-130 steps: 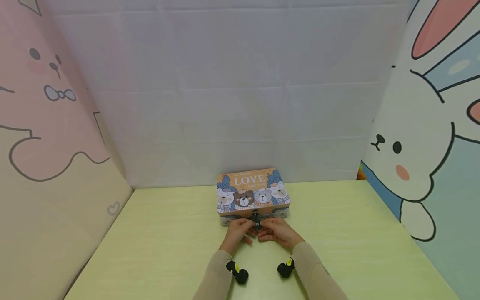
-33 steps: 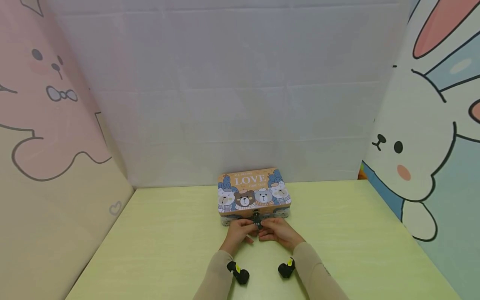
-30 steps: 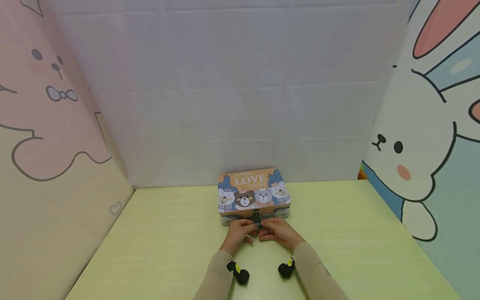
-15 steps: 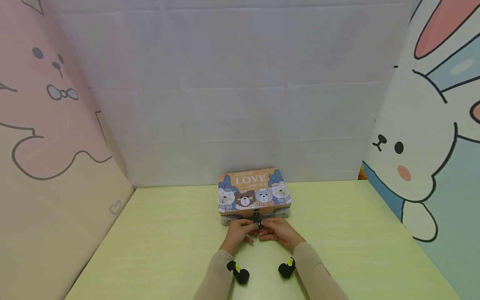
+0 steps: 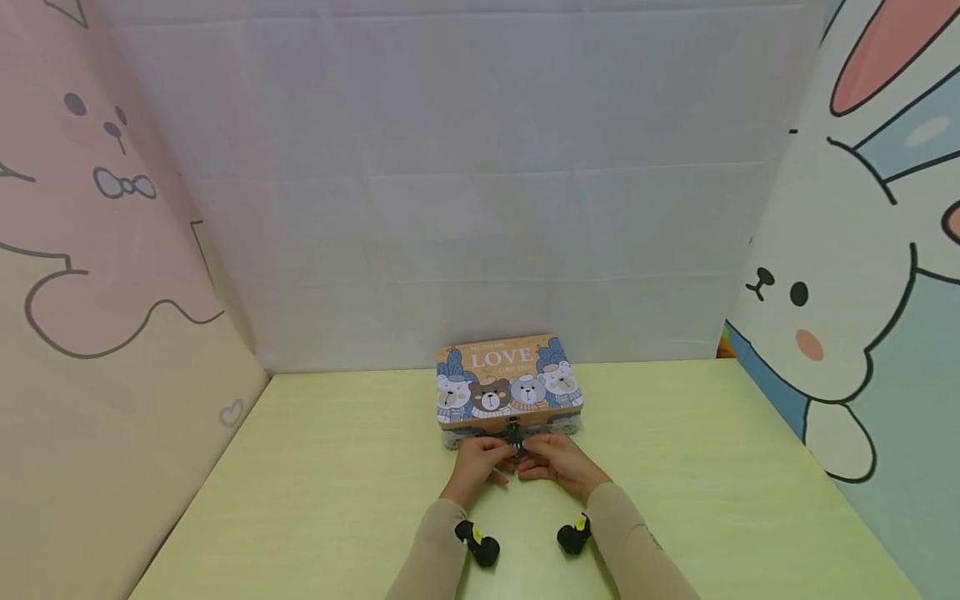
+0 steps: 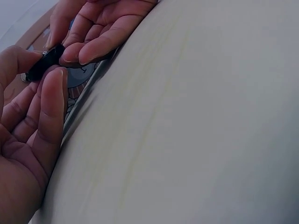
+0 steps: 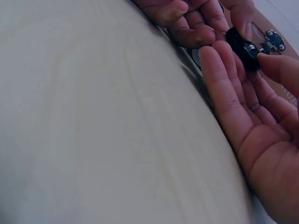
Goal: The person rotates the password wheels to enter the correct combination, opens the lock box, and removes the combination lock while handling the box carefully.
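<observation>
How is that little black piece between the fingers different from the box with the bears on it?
Size: the box is far larger than the black piece.
Look: the box has colorful bears and the word LOVE; the black piece is mostly dark.
Position: the box sits on the table, while the left hand and right hand pinch the black piece at its front.
Shared: both show shiny metal parts.

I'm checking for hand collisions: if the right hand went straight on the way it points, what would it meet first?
The black lock, which the right hand already pinches. Just beyond it, the left hand seems next in line, though depth is hard to judge.
</observation>
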`<state>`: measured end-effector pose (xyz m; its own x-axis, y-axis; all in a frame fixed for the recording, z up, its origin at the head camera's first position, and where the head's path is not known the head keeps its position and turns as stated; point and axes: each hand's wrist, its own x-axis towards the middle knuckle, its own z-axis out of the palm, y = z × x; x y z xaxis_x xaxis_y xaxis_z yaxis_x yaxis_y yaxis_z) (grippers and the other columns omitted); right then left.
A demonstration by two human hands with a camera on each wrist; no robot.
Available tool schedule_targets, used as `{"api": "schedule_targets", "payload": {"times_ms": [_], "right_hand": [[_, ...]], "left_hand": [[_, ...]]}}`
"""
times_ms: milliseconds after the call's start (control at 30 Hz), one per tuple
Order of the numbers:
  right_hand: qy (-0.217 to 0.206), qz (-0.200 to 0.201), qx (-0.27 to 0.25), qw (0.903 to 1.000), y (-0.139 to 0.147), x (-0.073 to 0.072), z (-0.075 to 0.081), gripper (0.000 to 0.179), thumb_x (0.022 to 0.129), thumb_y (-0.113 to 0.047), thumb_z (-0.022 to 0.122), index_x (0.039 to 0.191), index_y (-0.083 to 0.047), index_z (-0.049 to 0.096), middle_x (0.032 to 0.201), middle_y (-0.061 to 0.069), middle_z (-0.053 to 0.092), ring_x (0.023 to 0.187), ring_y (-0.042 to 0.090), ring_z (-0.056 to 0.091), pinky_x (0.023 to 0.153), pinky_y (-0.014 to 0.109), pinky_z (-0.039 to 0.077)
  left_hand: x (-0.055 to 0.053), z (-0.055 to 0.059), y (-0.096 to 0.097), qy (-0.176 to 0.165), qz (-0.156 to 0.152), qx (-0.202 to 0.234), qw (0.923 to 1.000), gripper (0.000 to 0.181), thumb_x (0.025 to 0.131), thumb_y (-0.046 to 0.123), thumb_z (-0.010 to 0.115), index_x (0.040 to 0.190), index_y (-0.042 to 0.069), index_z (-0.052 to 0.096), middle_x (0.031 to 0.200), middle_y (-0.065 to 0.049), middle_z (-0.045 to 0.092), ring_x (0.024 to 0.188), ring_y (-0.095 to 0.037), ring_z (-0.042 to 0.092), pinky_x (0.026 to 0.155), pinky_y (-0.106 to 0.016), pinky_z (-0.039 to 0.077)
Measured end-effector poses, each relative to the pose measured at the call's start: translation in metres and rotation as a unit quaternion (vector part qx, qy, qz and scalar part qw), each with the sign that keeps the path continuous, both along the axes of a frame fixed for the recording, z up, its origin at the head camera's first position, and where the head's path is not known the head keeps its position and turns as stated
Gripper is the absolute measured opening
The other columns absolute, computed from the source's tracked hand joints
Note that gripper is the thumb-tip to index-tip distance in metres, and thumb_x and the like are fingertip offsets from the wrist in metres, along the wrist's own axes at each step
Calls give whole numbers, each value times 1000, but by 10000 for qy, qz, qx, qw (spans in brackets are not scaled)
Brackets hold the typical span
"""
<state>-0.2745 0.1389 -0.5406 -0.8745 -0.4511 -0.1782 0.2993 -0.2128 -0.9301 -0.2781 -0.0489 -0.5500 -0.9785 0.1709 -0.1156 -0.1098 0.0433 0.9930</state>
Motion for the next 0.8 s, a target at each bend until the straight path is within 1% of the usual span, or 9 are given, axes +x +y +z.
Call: {"api": "schedule_targets", "payload": {"times_ms": [133,367,600,800], "right_hand": [[6,1,-27,10000,0,-1,-1,21,104,-5,46,102,3,66,86,9,67,78,16,69,77,31,61],[28,37,-61,10000,1,-2,-3,22,104,-5,46,103,4,66,85,9,68,78,16,69,77,31,61],[54,41,-63,10000,1,-2,-4,22,105,-5,45,105,6,65,86,10,68,78,16,69,77,31,61],[93,74,-51,9999,1,-2,-4,22,105,-5,45,106,5,64,87,10,67,78,16,69,77,31,61]], "left_hand": [[0,1,1,-11,0,6,10000,16,90,9,71,91,-6,73,74,-9,71,57,-12,66,46,-26,56],[1,3,1,-46,48,-47,10000,20,89,11,70,93,-8,74,74,-10,71,56,-11,65,46,-27,56],[1,5,1,92,-21,86,9999,18,90,10,68,89,-6,75,71,-7,70,57,-12,66,49,-30,59],[1,5,3,-137,72,99,9998,22,90,10,67,94,-11,73,71,-9,70,57,-13,66,51,-30,60]]}}
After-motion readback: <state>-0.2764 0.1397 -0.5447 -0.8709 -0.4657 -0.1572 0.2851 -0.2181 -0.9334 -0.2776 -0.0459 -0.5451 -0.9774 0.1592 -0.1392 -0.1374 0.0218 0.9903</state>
